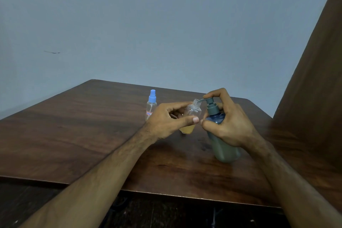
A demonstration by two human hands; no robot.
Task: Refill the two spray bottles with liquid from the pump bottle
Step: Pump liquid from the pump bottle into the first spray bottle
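Open spray bottle: clear, tilted, amber liquid at bottom, pinched in left hand at table centre. Pump bottle: blue-grey, right hand curled around it, spout at opening. Capped spray bottle: far left, upright.

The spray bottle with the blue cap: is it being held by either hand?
No, the capped spray bottle stands alone on the table, behind the left hand, which holds the open bottle.
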